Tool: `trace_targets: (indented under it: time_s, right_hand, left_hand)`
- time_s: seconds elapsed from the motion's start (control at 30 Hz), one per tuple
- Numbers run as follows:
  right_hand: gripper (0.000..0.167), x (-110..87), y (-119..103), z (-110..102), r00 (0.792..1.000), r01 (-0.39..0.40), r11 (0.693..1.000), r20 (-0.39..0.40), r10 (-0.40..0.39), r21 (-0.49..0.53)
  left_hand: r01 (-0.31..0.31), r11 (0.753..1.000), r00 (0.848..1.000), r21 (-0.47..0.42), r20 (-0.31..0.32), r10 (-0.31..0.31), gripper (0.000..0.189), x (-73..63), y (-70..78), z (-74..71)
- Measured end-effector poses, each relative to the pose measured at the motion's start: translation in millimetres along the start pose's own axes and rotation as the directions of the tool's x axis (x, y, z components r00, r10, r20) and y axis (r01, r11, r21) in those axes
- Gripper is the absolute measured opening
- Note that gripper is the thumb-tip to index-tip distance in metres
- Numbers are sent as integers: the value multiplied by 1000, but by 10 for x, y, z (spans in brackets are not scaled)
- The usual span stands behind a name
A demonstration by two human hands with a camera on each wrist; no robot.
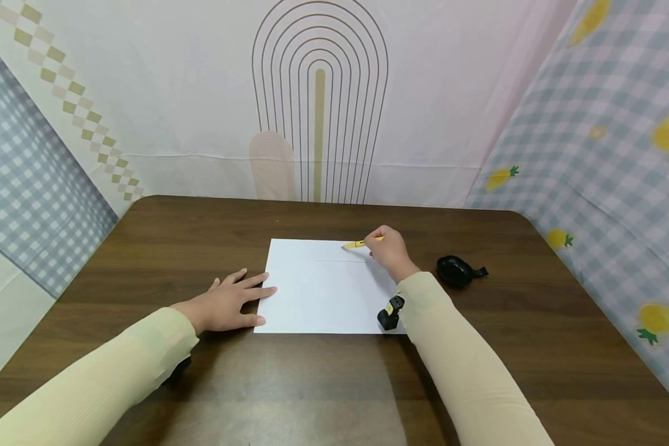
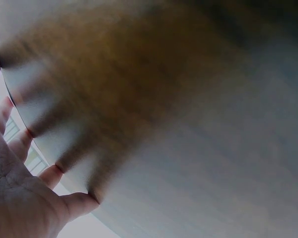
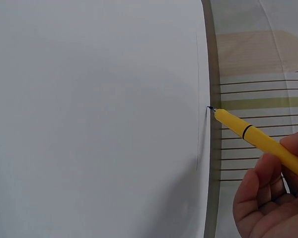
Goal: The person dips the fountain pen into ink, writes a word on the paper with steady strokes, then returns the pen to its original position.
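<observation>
"Sleeves (image 1: 459,353) reach over the desk (image 1: 256,387); what lies there?"
"Paper (image 1: 318,297); the left hand (image 1: 228,305) has a spread grip, fingertips (image 1: 270,290) on its left edge."
"And the right hand (image 1: 391,253)?"
"Its grip pinches a pen (image 3: 258,141), tip near the paper's far edge, beyond a thin line (image 3: 198,99)."

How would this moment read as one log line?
right hand: pinches yellow pen | left hand: touches paper at left | mark: thin line

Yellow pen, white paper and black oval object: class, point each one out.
Yellow pen (image 3: 264,142): right wrist view, on its barrel.
White paper (image 1: 323,294): head view, on its blank middle.
Black oval object (image 1: 454,271): head view, on its body.
</observation>
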State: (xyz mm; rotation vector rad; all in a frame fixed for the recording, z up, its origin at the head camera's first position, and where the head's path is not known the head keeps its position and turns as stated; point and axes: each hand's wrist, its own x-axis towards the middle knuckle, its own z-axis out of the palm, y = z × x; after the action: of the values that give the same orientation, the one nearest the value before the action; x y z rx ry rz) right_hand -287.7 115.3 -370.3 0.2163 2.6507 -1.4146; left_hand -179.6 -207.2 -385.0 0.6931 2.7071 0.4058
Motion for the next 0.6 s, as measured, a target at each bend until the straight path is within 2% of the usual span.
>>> trace_targets:
  time_s: [0.6]
  right_hand:
    - [14, -69, -22, -51, 999, -11, 1000, 31, 11, -3]
  left_hand:
    - [-2, 1000, 1000, -15, 1, 2, 65, -4, 14, -14]
